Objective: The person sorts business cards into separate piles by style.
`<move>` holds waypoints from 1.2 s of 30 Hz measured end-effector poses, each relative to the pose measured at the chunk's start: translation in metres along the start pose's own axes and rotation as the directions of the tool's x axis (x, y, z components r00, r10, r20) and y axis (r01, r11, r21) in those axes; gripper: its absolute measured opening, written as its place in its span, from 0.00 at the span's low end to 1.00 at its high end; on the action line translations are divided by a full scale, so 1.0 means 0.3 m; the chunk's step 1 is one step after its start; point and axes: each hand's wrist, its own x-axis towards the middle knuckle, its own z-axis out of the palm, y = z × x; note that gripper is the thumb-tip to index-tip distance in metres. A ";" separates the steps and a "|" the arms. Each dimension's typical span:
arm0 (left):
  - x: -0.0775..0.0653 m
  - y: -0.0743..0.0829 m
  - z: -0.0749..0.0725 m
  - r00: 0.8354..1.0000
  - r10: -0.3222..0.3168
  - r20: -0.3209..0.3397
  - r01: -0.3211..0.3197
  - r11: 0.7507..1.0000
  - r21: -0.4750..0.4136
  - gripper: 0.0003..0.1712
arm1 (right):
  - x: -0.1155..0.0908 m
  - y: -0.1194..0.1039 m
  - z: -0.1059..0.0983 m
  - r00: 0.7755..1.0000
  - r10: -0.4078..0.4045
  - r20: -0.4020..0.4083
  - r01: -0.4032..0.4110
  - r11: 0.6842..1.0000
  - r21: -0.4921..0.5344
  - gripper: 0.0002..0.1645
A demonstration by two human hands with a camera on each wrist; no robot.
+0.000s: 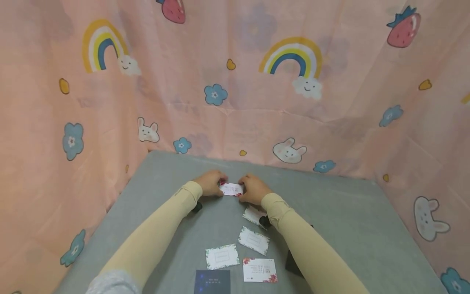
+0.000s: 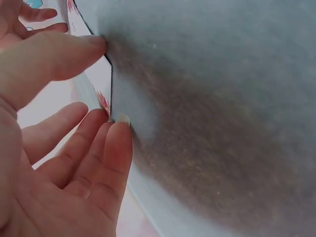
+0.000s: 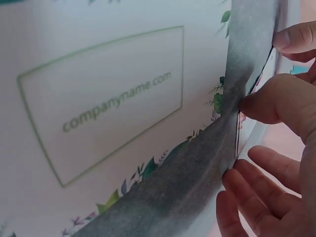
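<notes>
The card (image 1: 231,189), at roughly twelve o'clock from the other cards (image 1: 254,241), is pinched by the left hand (image 1: 211,182) at nine and the right hand (image 1: 254,189) at three, and should prove light, stiffish, slick and easily creased, best held by its ends.

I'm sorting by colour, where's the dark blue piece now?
Head view, bottom edge: the dark blue piece lies below a green-bordered card, left of a red-flowered card.

You've got soft, even light up in the head view, while a broad, blurry-edged shadow darkens your desk (image 2: 237,64) at left wrist
</notes>
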 end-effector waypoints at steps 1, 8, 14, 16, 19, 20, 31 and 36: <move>0.001 0.000 0.000 1.000 0.005 -0.004 -0.005 1.000 0.001 0.33 | 0.003 0.000 0.001 1.000 -0.003 -0.002 0.003 1.000 0.006 0.35; -0.004 0.024 -0.008 1.000 0.018 0.020 -0.018 1.000 0.001 0.30 | 0.004 0.000 0.000 1.000 -0.028 -0.007 0.028 0.999 0.032 0.35; -0.006 0.038 -0.004 1.000 0.007 0.012 -0.007 1.000 0.010 0.30 | -0.001 0.007 -0.001 0.999 -0.038 -0.021 0.039 0.998 0.051 0.34; -0.005 0.037 0.002 1.000 0.017 0.008 -0.017 1.000 0.016 0.30 | -0.005 0.009 0.000 0.999 -0.035 -0.022 0.036 0.998 0.047 0.34; -0.008 0.032 0.012 1.000 0.017 0.000 -0.017 1.000 0.009 0.31 | -0.011 0.008 0.001 0.999 -0.037 -0.023 0.039 0.998 0.048 0.33; -0.011 0.030 0.016 1.000 0.011 -0.009 -0.011 1.000 0.004 0.31 | -0.014 0.007 0.002 0.999 -0.040 -0.022 0.041 0.998 0.049 0.33; -0.230 0.168 0.100 0.974 0.079 -0.211 -0.080 0.997 0.004 0.39 | -0.324 0.057 -0.009 0.982 -0.136 -0.131 0.142 0.989 0.039 0.38; -0.435 0.325 0.158 0.967 0.198 -0.160 -0.192 0.980 0.053 0.44 | -0.601 0.046 -0.005 0.960 -0.202 -0.194 0.187 0.978 -0.090 0.40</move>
